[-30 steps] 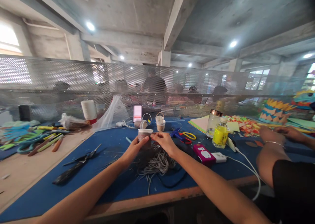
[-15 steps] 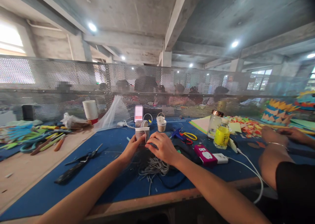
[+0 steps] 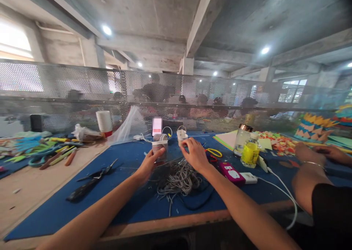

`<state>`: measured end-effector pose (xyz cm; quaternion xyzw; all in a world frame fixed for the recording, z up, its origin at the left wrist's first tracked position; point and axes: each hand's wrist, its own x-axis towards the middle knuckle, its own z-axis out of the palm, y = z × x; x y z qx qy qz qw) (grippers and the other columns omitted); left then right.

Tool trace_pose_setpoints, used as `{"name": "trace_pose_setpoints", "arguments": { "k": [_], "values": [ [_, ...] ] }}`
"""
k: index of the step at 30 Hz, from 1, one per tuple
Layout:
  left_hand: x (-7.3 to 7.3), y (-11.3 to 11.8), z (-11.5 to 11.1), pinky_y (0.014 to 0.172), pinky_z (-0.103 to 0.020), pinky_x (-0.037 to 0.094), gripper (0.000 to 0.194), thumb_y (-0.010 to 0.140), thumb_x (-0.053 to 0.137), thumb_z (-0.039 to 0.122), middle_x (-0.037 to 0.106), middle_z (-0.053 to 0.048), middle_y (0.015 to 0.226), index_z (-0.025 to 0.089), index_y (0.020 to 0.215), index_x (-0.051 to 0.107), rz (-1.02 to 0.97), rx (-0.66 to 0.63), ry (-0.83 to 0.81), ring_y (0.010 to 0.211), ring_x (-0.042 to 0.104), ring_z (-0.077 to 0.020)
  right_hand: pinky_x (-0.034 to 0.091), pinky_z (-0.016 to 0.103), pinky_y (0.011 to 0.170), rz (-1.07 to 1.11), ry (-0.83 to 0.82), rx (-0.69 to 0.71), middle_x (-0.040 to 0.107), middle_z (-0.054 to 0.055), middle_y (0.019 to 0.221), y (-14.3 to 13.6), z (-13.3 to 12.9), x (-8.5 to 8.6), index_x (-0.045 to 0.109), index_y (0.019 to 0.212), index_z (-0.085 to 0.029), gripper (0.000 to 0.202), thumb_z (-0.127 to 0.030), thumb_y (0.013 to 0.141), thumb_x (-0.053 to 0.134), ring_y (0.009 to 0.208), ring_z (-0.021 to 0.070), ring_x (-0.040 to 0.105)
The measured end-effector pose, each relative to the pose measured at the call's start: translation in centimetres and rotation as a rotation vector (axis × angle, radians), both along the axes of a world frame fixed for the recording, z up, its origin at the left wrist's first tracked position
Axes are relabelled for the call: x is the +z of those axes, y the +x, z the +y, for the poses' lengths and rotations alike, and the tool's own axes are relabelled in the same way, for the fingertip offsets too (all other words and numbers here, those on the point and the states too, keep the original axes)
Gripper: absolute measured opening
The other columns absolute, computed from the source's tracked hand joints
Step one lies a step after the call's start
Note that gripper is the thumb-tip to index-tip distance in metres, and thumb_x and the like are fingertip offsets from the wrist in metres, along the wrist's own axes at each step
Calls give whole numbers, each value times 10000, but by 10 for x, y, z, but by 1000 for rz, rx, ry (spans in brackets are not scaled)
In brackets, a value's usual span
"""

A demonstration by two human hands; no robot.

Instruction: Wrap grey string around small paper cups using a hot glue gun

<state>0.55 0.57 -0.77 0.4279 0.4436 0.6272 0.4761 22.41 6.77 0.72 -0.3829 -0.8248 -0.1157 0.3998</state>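
My left hand (image 3: pixel 150 163) is wrapped round a small cup (image 3: pixel 160 147) with a pale rim and greyish cord round its side. To the right, my right hand (image 3: pixel 194 154) reaches over the blue mat, its fingers bent; whatever lies between the fingertips is too small to make out. Just behind those fingers stands a small white cup with a handle (image 3: pixel 182 135). A tangle of grey cord (image 3: pixel 180 180) lies below and between my hands. Upright behind the held cup is a phone with a lit screen (image 3: pixel 157 126).
Black-handled scissors (image 3: pixel 92 180) lie left on the mat. Right are yellow-handled pliers (image 3: pixel 214 153), a magenta box (image 3: pixel 231 173), a yellow bottle (image 3: pixel 250 154) and a glass jar (image 3: pixel 242 140). Another person's forearm (image 3: pixel 308 176) rests at far right. Paper cups (image 3: pixel 104 122) stand back left.
My right hand has moved right, away from the held cup, uncovering more of the grey cord. My left hand still holds the cup. The view has shifted slightly.
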Motion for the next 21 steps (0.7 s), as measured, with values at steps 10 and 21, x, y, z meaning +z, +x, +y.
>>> {"name": "trace_pose_setpoints", "arguments": {
  "k": [10, 21],
  "values": [
    [-1, 1, 0, 800, -349, 580, 588, 683, 905, 541, 734, -108, 1170, 192, 1121, 725, 0, -19, 11, 1091, 652, -273, 511, 487, 1003, -366, -550, -606, 634, 291, 1344, 54, 43, -5, 658, 1317, -57, 468, -368, 968, 666, 1258, 389, 644],
    [1, 1, -1, 765, -341, 591, 515, 703, 905, 480, 741, -115, 1129, 184, 1091, 743, -58, -34, 27, 991, 678, -253, 544, 408, 947, -319, -524, -626, 734, 273, 1189, 52, 44, -4, 653, 1264, -49, 327, -232, 1004, 575, 1182, 346, 715]
  ]
}}
